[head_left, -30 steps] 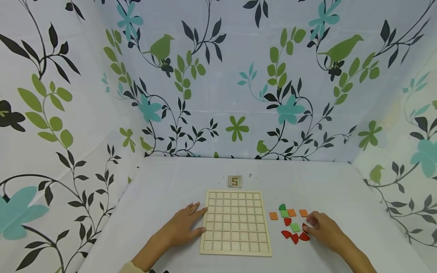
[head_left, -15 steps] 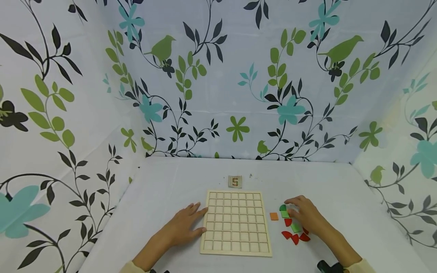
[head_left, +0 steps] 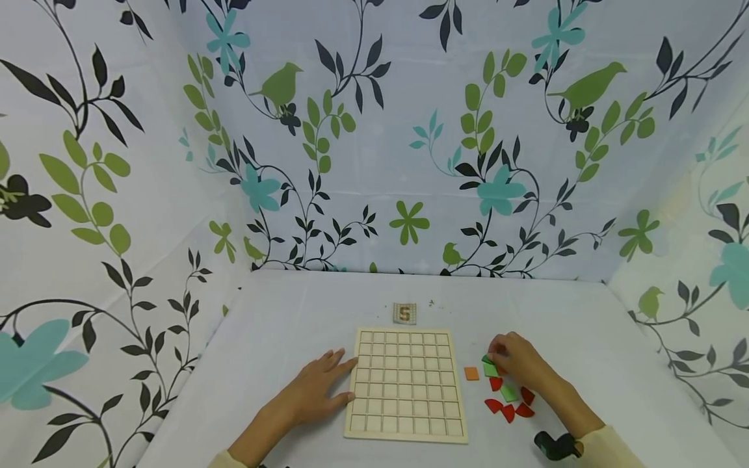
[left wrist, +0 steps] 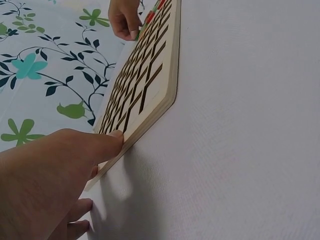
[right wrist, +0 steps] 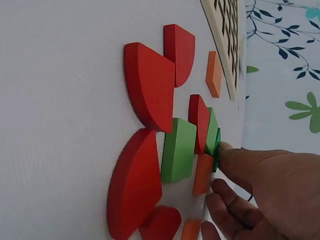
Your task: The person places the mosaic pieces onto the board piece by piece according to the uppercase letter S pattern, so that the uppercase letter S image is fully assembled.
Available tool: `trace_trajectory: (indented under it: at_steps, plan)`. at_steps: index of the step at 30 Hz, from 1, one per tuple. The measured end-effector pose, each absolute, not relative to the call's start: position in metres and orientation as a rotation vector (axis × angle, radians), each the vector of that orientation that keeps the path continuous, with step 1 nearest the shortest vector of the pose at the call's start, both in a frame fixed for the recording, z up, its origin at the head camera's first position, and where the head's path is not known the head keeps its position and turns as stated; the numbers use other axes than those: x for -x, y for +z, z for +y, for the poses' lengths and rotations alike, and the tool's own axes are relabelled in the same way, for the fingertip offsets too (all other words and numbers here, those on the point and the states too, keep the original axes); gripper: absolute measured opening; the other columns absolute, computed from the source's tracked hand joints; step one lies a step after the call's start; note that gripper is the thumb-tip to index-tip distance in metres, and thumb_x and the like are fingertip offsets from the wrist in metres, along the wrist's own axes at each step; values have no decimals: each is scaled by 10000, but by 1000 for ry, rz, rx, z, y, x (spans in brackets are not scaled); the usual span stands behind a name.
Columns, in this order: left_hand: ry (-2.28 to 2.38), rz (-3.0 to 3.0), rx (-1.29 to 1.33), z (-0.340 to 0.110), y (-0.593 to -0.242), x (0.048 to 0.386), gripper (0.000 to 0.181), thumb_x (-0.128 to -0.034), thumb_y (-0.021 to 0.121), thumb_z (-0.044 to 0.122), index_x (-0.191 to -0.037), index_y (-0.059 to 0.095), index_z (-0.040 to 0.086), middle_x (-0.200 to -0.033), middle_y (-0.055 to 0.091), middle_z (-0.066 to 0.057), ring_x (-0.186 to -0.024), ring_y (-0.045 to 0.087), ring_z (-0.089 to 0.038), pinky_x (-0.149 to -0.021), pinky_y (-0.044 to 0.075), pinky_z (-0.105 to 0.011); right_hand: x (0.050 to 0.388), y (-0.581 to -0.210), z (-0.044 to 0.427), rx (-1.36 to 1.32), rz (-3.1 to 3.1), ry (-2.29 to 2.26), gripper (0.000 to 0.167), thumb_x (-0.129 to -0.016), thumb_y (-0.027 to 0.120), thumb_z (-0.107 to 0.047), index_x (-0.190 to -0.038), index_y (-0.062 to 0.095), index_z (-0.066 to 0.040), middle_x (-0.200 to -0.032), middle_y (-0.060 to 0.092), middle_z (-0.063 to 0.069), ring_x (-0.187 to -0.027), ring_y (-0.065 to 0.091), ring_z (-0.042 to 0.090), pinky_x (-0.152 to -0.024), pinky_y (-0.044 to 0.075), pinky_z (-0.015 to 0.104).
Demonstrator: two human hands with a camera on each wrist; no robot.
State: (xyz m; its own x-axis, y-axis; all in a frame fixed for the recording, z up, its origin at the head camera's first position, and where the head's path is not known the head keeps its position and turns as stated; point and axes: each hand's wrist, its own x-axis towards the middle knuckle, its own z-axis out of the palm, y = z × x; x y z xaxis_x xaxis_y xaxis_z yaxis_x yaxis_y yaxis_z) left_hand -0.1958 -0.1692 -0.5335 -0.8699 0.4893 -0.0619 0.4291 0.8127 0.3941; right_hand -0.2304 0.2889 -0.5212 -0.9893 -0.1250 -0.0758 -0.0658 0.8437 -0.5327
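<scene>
My left hand [head_left: 318, 387] lies at the left edge of a wooden grid board [head_left: 406, 383], fingers spread. In the left wrist view its thumb [left wrist: 107, 145] rests on the board's rim. Right of the board, my right hand [head_left: 517, 357] pinches a dark green quarter-circle piece [head_left: 487, 359], which looks tilted. The thumb [right wrist: 230, 152] presses against that piece in the right wrist view. Close under the hand are a light green square [head_left: 490, 370], a red quarter-circle piece [head_left: 496, 383] and an orange square [right wrist: 202, 175], mostly hidden from the head view.
An orange square [head_left: 471, 374] lies between board and hand. Several red pieces [head_left: 508, 413] surround another light green square [head_left: 510, 393]. Behind the board is a small card [head_left: 404, 313] marked like a 5 or S. Patterned cloth [head_left: 374, 130] hangs around the white table.
My right hand has moved left and away from me, from the red and orange pieces to the dark green one, which it now pinches. The left hand stays at the board.
</scene>
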Motion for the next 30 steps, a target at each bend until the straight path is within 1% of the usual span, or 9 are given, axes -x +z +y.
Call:
trace_trajectory:
  at_steps: [2, 7, 9, 12, 15, 20, 22, 27, 30]
  plan:
    - [560, 2835, -725, -169, -533, 196, 712, -1029, 588, 592, -1631, 428, 247, -1716, 311, -163, -1579, 281, -446, -1236, 286, -661, 231, -520, 290, 136, 2905, -841, 76, -992, 742, -161, -1038, 716, -105, -978, 601, 51, -911, 562, 204, -857, 616, 383]
    - [552, 2841, -734, -167, -533, 197, 709, -1034, 579, 590, -1633, 422, 244, -1714, 313, -166, -1581, 279, -442, -1237, 284, -660, 233, -518, 295, 115, 2871, -844, 88, -984, 741, -146, -1052, 713, -98, -1017, 603, 72, -952, 563, 228, -899, 616, 444]
    - [550, 2843, -732, -167, -533, 197, 707, -1034, 581, 586, -1632, 425, 242, -1713, 315, -167, -1580, 279, -444, -1237, 284, -661, 234, -519, 295, 117, 2868, -847, 70, -991, 733, -144, -1035, 705, -97, -1002, 588, 71, -941, 556, 223, -864, 609, 416]
    - [556, 2839, -728, -168, -534, 197, 711, -1032, 584, 588, -1631, 428, 237, -1713, 316, -168, -1579, 280, -449, -1233, 285, -668, 234, -522, 293, 140, 2903, -834, 73, -1008, 716, -154, -1015, 695, -84, -939, 556, 63, -874, 534, 202, -759, 557, 352]
    - [567, 2832, -730, -168, -534, 197, 712, -1031, 585, 589, -1630, 430, 236, -1712, 318, -169, -1578, 281, -452, -1230, 285, -674, 233, -522, 291, 149, 2944, -787, 108, -1018, 704, -180, -1012, 691, -73, -901, 552, 56, -824, 525, 192, -710, 484, 373]
    - [569, 2831, -733, -167, -534, 196, 712, -1030, 589, 587, -1629, 431, 235, -1711, 319, -170, -1577, 284, -452, -1228, 287, -675, 230, -511, 291, 115, 2893, -751, 137, -980, 727, -175, -1055, 684, -69, -1012, 617, 101, -929, 568, 249, -812, 472, 561]
    - [560, 2833, -723, -168, -534, 196, 713, -1029, 591, 588, -1628, 432, 237, -1712, 317, -168, -1579, 282, -447, -1231, 286, -670, 230, -510, 292, 109, 2867, -757, 154, -967, 740, -167, -1071, 680, -70, -1059, 626, 114, -979, 570, 269, -849, 454, 597]
    - [552, 2836, -718, -169, -534, 195, 710, -1029, 595, 582, -1628, 434, 236, -1713, 317, -167, -1581, 280, -443, -1236, 283, -664, 230, -513, 291, 79, 2890, -762, 201, -975, 748, -203, -1090, 662, -63, -1049, 622, 108, -980, 569, 262, -823, 439, 539]
    - [559, 2837, -718, -168, -534, 194, 708, -1029, 597, 578, -1628, 433, 238, -1714, 316, -165, -1583, 277, -440, -1236, 281, -665, 230, -514, 288, 72, 2933, -748, 241, -974, 751, -229, -1090, 648, -44, -1042, 616, 120, -959, 568, 265, -805, 453, 533]
